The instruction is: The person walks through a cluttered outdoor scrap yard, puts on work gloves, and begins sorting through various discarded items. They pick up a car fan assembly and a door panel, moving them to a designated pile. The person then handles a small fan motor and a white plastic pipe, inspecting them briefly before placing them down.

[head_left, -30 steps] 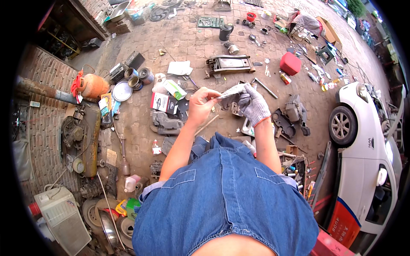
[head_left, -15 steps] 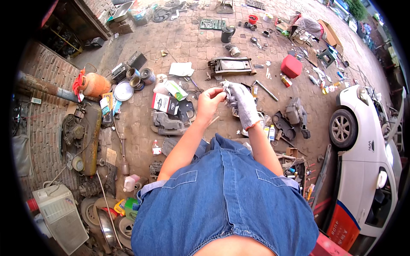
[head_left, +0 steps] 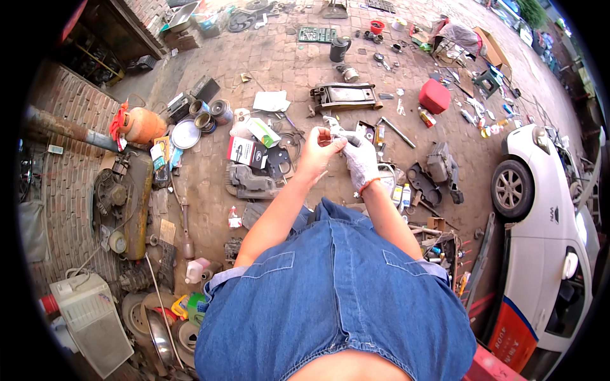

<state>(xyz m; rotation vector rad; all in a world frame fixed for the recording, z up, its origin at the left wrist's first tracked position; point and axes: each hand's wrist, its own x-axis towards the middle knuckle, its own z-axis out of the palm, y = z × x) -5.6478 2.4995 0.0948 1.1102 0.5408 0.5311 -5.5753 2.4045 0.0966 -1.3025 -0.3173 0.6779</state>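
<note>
Landmark: floor jack [head_left: 343,95], on brick paving.

Left hand [head_left: 316,154]: bare; toward the wearer from the jack; fingers pinched on the work piece.

Right hand [head_left: 361,159]: in a pale knitted glove with an orange cuff edge; drawn together with the left, fingertips meeting at the piece. Its exact grip cannot be told, glove and piece being alike in colour.

Work piece: pale knitted piece [head_left: 332,122], probably a second glove; between the hands, just on the jack's wearer side.

Change: a second ago the piece was stretched between parted hands; now it is bunched, and the hands are close. Handling appears to have passed from spreading to fingertip adjustment. The yellow-labelled bottle [head_left: 380,132], right and wearer-side of the jack, is now uncovered.

Surroundings: steel bar [head_left: 398,132], right and wearer-side of jack; red jerrycan [head_left: 434,96], right; white paper sheet [head_left: 271,101], left; dark lidded jug [head_left: 340,49], beyond; green socket-set tray [head_left: 317,35], farther beyond.
</note>
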